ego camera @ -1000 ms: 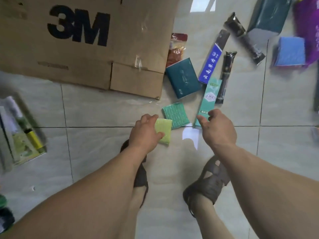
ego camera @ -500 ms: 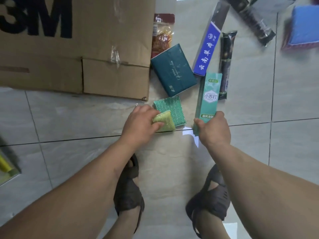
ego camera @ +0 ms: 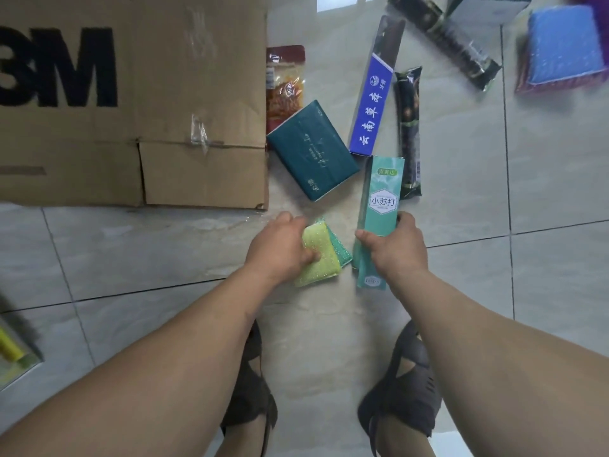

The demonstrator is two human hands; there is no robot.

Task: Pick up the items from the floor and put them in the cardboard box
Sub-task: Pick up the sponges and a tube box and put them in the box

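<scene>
Left hand (ego camera: 280, 247) has its grip pinched on the yellow-green scouring pad (ego camera: 318, 258), a green scouring pad (ego camera: 339, 245) tucked beneath. Right hand (ego camera: 397, 249) wraps the mint toothpaste box (ego camera: 379, 206), its lower end jutting past the thumb. Fingers hidden behind both loads. Cardboard box (ego camera: 164, 94) sits upper left, cut off by the frame; both forearms reach forward, low over the floor (ego camera: 527, 275).

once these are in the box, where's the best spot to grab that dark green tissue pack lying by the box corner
Grip the dark green tissue pack across its short width, near the middle, coming straight down from above. It lies flat on the floor, turned at an angle, with its broad face up. Its long left edge sits close to the cardboard box and it overlaps the red snack packet, so fingers probably slide in more easily at its right edge.
</scene>
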